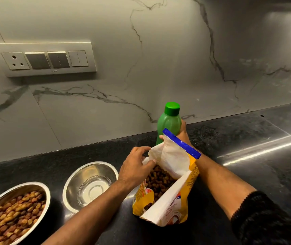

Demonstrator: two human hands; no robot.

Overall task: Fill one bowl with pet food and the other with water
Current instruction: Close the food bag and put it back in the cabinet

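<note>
Near the counter's front edge, our left hand [135, 165] pinches the white inner lip of the open yellow pet food bag [167, 190]. Behind the bag, our right hand [181, 133] wraps its fingers round the capped green bottle [168, 124]. Left front corner: kibble-filled bowl [15, 214]; just beside it, water-filled bowl [89, 184]. Black counter [247, 174].
</note>
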